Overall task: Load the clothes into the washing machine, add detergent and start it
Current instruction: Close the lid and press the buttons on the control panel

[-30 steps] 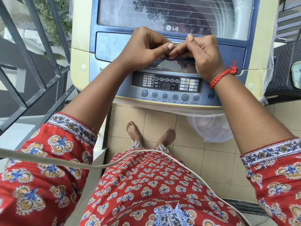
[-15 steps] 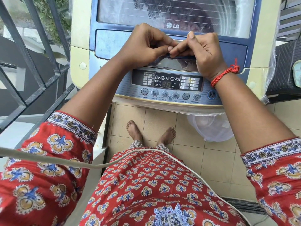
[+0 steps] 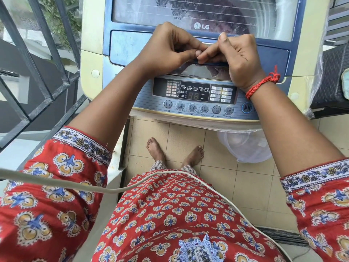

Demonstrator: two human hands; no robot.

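Tiled balcony floor [image 3: 251,188] below; my left hand [image 3: 170,48] and right hand [image 3: 239,59] pinch the lid handle [image 3: 213,63] — thin grip, fingers could slip.

— What do the hands do at the top-loading blue and cream washing machine [image 3: 94,59]?
— The left hand [image 3: 170,48] and right hand [image 3: 239,57] (red thread bracelet [image 3: 262,85]) both curl onto the dark blue lid handle [image 3: 213,63], above the grey control panel [image 3: 194,99].

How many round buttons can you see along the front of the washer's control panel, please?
7: six grey buttons in a row, labelled WATER, WASH, RINSE, SPIN, AIR DRY and PROGRAM, then a blue start/pause button at the right. The right forearm may hide more.
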